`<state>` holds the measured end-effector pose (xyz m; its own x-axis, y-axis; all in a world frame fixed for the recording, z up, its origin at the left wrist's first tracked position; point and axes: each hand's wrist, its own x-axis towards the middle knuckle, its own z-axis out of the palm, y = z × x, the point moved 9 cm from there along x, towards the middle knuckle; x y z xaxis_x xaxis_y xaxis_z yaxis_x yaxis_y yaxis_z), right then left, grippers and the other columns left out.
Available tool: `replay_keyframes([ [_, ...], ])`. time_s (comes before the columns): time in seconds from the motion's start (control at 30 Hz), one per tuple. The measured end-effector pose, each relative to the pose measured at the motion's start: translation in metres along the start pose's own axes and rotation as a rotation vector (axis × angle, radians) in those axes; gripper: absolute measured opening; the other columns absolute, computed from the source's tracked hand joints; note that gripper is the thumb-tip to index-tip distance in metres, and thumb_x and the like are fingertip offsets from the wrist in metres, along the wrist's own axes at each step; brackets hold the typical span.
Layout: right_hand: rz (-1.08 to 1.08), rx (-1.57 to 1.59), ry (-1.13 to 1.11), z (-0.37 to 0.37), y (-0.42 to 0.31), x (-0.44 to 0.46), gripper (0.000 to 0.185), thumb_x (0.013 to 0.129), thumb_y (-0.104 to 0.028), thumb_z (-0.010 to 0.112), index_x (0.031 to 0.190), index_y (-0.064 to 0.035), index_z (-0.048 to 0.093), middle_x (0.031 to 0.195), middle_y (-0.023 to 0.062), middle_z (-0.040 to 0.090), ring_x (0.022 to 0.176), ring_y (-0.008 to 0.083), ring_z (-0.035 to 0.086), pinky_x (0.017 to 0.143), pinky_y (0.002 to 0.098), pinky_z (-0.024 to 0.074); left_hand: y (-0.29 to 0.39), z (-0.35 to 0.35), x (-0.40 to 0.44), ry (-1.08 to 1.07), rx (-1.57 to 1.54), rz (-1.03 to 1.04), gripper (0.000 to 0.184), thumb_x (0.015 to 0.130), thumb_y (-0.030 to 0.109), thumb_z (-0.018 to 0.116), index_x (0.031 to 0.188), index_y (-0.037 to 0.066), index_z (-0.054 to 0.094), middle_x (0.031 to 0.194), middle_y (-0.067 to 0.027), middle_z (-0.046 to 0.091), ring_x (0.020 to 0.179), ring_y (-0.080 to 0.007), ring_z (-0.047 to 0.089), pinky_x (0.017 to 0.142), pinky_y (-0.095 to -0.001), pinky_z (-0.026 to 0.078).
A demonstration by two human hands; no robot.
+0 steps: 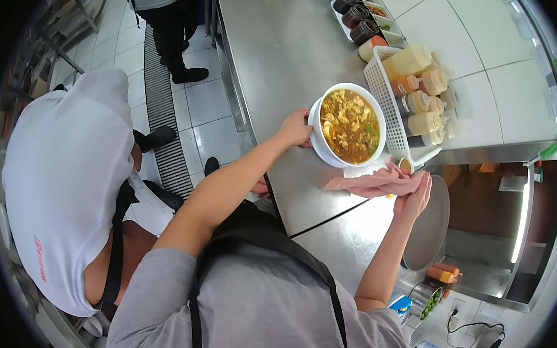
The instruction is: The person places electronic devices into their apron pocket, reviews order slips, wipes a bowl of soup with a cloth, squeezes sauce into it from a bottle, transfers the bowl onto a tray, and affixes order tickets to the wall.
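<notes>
A white bowl [315,117] full of brown soup [350,127] with yellow egg-like pieces and some green bits stands on a white plate [322,152] on the steel counter. My left hand [295,128] grips the near left rim of that plate, its fingers partly hidden beneath. To the right, my right hand [414,197] is closed on a pink cloth [379,182], which hangs out to the left just below the bowl. A small round container [405,166] shows behind the cloth.
Sauce bottles [424,106] fill a white basket [386,98] against the tiled wall. Dark jars [356,17] stand farther along the steel counter [273,41]. A round tray [428,226] is at my right. A co-worker in white [64,181] bends at left; another person [167,23] stands beyond.
</notes>
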<state>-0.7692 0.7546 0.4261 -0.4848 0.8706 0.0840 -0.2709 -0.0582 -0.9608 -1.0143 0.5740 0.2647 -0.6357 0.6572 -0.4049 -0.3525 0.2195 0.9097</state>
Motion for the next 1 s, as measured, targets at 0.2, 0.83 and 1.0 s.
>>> replay_keyframes([
  [0.2,0.008,-0.394,-0.344,0.07,0.006,0.053,0.022,0.081,-0.001,0.051,0.103,0.0016,0.049,0.089,0.0045,0.053,0.08,0.0159,0.054,0.072,0.0303,0.048,0.007,-0.024,0.0,-0.194,0.102,-0.073,0.034,0.084,0.007,0.042,0.119,0.007,0.043,0.077,-0.0107,0.061,0.058,-0.0158,0.061,0.051,-0.0261,0.052],
  [0.83,-0.843,-1.299,-1.373,0.265,0.068,0.057,0.023,0.07,-0.001,0.059,0.087,-0.015,0.064,0.089,0.0057,0.053,0.084,0.0229,0.054,0.072,0.0284,0.0439,0.029,-0.077,0.017,-0.104,0.213,-0.014,0.023,0.081,0.014,0.053,0.1,0.005,0.061,0.068,-0.0047,0.06,0.051,-0.0097,0.054,0.048,-0.0219,0.047],
  [1.0,-0.786,-1.527,-1.427,0.259,0.074,0.057,0.024,0.067,0.0,0.059,0.086,-0.0146,0.061,0.089,0.0056,0.051,0.084,0.0229,0.053,0.072,0.0298,0.0441,0.028,-0.079,0.02,-0.066,0.238,-0.045,0.021,0.079,0.011,0.055,0.096,0.004,0.063,0.069,-0.0063,0.061,0.053,-0.0123,0.057,0.047,-0.0242,0.05],
])
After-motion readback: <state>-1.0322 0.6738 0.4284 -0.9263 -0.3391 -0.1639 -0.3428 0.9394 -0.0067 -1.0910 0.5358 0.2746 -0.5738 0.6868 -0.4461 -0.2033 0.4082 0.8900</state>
